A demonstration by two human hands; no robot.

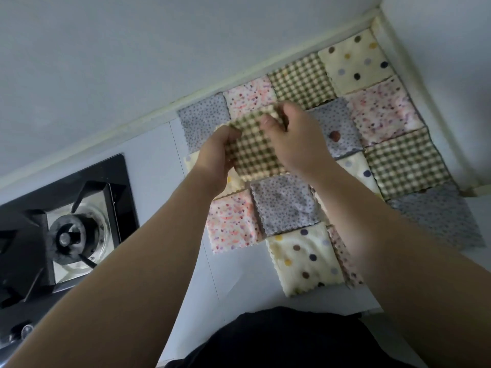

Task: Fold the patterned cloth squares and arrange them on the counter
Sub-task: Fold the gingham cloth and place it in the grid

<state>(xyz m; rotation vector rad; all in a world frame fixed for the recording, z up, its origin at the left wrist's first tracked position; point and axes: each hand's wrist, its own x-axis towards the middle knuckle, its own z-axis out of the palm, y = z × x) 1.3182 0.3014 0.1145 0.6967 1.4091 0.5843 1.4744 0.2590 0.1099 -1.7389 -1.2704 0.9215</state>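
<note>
White worktop (233, 282) meets a pale wall at the back, and a black gas hob (61, 229) sits at the left, its near side cut off by the picture's edge. Folded cloth squares lie edge to edge in rows across the worktop: a cream dotted square (354, 61) in the far corner, a green checked square (301, 81) beside it, a pink speckled square (233, 221) and a grey dotted square (285, 203) nearer the person. Both hands hold a checked cloth (255, 152) above the middle of the rows. The left hand (215, 160) pinches its left edge, grip closed on the fabric. The right hand (295, 134) grips the top right corner, fingers curled over the edge. Whether the cloth touches the squares beneath cannot be told. The hands and forearms hide several squares; a cream one shows only as slivers by the left wrist, and another by the right forearm. A grey cloth (435, 216) at the right looks blurred. Dark clothing (279, 341) fills the bottom edge.
</note>
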